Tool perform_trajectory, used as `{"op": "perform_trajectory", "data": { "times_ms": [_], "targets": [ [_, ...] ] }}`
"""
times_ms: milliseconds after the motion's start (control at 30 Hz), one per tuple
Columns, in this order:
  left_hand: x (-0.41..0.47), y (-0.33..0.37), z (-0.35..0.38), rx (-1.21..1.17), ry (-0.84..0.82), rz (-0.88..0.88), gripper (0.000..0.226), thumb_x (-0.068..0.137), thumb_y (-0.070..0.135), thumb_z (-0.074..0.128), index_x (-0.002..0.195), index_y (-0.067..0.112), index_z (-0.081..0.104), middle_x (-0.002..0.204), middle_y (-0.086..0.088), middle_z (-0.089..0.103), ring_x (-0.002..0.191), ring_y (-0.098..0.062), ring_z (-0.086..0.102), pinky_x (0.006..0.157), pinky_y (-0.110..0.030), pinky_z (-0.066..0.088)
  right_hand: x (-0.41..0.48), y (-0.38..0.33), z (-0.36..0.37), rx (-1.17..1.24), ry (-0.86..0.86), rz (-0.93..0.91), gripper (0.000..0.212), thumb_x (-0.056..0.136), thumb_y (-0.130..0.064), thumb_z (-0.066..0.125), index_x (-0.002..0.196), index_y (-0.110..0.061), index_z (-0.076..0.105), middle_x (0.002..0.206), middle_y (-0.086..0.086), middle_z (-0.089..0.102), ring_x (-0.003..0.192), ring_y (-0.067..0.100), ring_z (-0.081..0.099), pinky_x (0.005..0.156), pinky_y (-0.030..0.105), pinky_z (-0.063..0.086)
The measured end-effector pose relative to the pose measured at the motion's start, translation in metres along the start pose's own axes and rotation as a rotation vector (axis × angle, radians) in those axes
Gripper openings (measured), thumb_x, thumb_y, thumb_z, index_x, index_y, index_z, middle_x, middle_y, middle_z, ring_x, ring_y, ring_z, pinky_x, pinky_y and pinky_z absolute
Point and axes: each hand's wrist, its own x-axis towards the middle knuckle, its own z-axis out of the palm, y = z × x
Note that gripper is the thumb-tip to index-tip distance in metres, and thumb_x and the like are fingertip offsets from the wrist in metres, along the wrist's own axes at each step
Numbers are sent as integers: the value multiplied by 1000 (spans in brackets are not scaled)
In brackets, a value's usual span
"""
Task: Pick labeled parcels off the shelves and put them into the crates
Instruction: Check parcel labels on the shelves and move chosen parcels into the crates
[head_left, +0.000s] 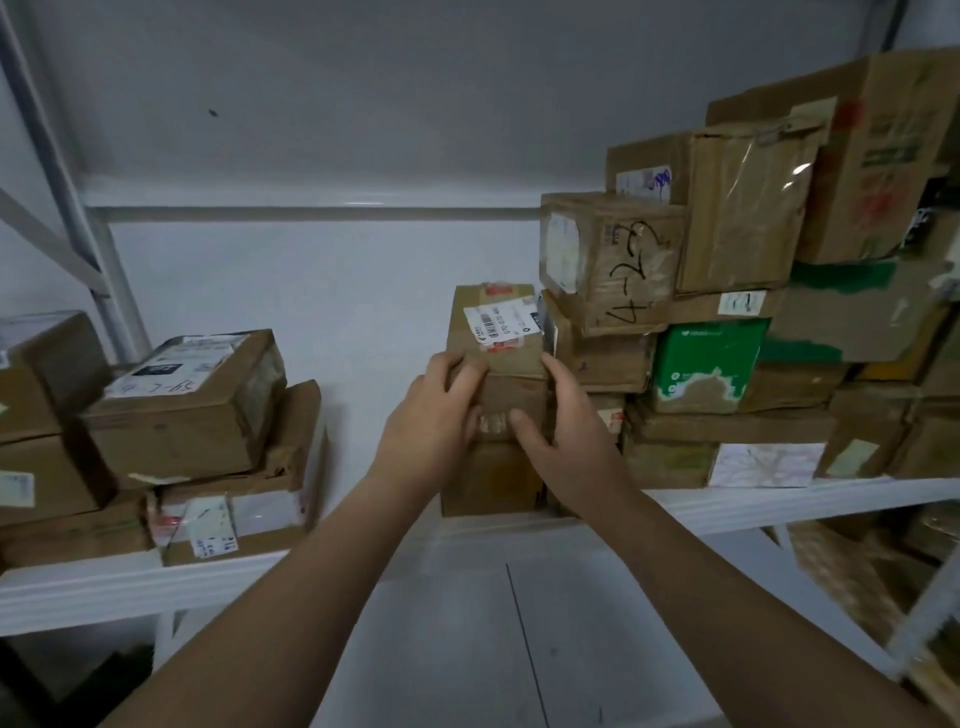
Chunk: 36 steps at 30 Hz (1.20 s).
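Observation:
A small brown cardboard parcel (498, 338) with a white barcode label on top sits on another brown box (491, 478) on the white shelf (779, 501). My left hand (436, 421) grips its left front corner, fingers curled over the top edge. My right hand (566, 421) grips its right side, thumb on the front face. Both arms reach up from below. No crate is in view.
A tall stack of parcels (727, 312) fills the shelf to the right, touching the held parcel, with a green and white box (701, 364) in it. More labelled boxes (182, 400) are piled at the left. Bare shelf lies between. A lower shelf holds parcels at bottom right.

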Motion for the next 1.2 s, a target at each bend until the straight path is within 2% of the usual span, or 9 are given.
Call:
{"op": "perform_trajectory", "data": {
  "times_ms": [133, 300, 433, 533, 633, 767, 867, 1033, 1200],
  "targets": [
    [-25, 2, 7, -213, 112, 17, 35, 91, 24, 59, 122, 9, 56, 140, -15, 41, 114, -30, 54, 86, -36, 50, -5, -13, 5, 320, 31, 149, 53, 97, -38, 49, 145, -22, 32, 129, -9, 52, 116, 5, 48, 85, 8, 42],
    [-43, 1, -3, -814, 183, -251, 26, 97, 23, 49, 120, 12, 46, 136, 14, 35, 120, 10, 43, 90, -10, 45, -10, -24, 22, 423, 107, 163, 45, 97, -29, 53, 137, -21, 34, 118, -13, 54, 101, -13, 51, 76, 2, 43],
    [-40, -12, -15, -1076, 109, -402, 53, 87, 26, 63, 130, 24, 33, 120, 16, 52, 115, -5, 54, 80, -7, 47, -19, -31, 39, 439, 112, 103, 47, 93, -27, 60, 134, -24, 38, 128, -7, 54, 116, 3, 53, 95, 23, 49],
    [-35, -31, -22, -966, 14, -413, 102, 60, 56, 80, 141, 30, 25, 131, 10, 37, 123, -7, 41, 96, -22, 43, -28, -40, 56, 414, 72, 9, 46, 88, -25, 58, 131, -32, 44, 131, -11, 50, 123, 2, 48, 101, 27, 44],
    [-32, -45, -32, -780, -1, -412, 115, 59, 47, 84, 148, 35, 12, 126, 9, 18, 121, -6, 24, 98, -23, 29, -33, -50, 66, 382, -17, -89, 59, 82, -7, 48, 137, -28, 39, 142, -9, 40, 131, -4, 37, 100, 13, 37],
    [-34, -63, -39, -743, 84, -407, 97, 65, 29, 85, 142, 28, 26, 123, 6, 18, 118, -4, 27, 89, 0, 25, -27, -59, 66, 354, -168, -139, 59, 83, -6, 45, 135, -33, 41, 149, -8, 36, 139, -1, 29, 113, 29, 32],
    [-30, -78, -46, -686, 105, -296, 78, 66, 17, 84, 128, 29, 38, 130, -1, 20, 125, -9, 30, 94, 2, 21, -15, -66, 55, 205, -78, -174, 57, 89, -8, 53, 140, -30, 39, 148, -10, 36, 136, -1, 31, 114, 37, 33],
    [-27, -92, -69, -551, 76, 83, 74, 55, 16, 82, 117, 35, 46, 140, 4, 13, 133, 15, 10, 103, 0, 15, 12, -75, 13, 313, 197, -141, 69, 86, -29, 64, 135, -50, 19, 151, -9, 18, 135, 4, 29, 98, 5, 34],
    [-23, -90, -82, -490, 175, 216, 49, 63, 8, 69, 103, 29, 51, 149, 5, 14, 139, 8, 11, 100, -3, 24, 12, -61, 11, 308, 244, -167, 41, 93, -21, 57, 132, -28, 46, 136, -6, 42, 121, -6, 43, 104, 31, 44]
  ]
}}
